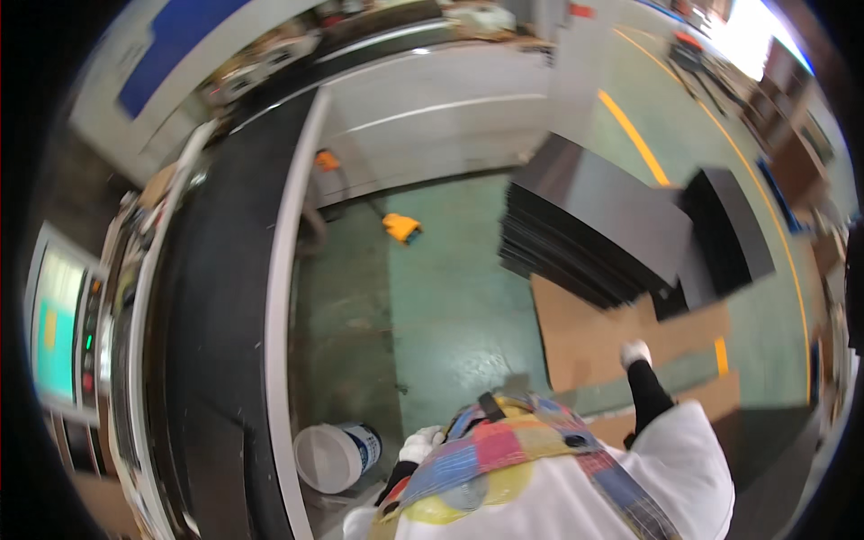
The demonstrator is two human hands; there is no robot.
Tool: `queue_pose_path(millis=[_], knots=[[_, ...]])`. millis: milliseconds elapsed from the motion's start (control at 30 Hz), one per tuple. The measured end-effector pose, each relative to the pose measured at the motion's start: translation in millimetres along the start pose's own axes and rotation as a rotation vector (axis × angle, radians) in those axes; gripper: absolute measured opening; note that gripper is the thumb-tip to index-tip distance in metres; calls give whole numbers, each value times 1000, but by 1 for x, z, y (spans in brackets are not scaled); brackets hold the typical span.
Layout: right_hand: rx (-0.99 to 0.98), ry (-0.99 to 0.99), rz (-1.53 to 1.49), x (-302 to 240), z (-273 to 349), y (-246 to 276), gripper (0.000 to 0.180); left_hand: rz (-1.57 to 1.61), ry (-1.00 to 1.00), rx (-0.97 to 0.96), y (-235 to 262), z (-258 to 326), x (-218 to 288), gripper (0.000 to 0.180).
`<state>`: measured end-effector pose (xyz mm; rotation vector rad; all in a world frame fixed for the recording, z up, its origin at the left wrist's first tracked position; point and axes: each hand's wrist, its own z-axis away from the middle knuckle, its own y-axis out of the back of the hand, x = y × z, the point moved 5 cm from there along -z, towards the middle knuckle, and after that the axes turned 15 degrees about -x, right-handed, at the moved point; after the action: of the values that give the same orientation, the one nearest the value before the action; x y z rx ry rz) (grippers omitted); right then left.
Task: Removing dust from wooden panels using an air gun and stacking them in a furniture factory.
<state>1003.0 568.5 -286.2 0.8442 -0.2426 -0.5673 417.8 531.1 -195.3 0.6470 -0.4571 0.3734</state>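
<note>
My right hand [634, 354], in a white glove below a black sleeve, is held out to the right above a brown cardboard sheet [576, 337]. It is nearest to a tall stack of dark grey sheets [598, 198] and appears apart from it. Its fingers merge into a small blurred shape, and no held thing shows. Close to my waist, on the left, is my white-gloved left hand [421, 444]. Its fingers are partly hidden by my patchwork apron [495, 441]. A white bucket [328, 457] stands beside this hand.
A machine bed [216, 297] with a pale rail runs along the left, beside a control screen [58, 333]. A yellow foot pedal [401, 228] lies on the green floor. Another dark stack [724, 234] stands right of the first. A pallet jack [688, 54] is far off.
</note>
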Motion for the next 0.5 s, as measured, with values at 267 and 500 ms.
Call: queue_pose_path(millis=[267,500], knots=[[-639,391,655,-126,8,-150,40,-123,-57,244,107,-33,9,42],[-517,756,737,-209,-109,-142,33,-228,-112,1092,259,-26,15,44]])
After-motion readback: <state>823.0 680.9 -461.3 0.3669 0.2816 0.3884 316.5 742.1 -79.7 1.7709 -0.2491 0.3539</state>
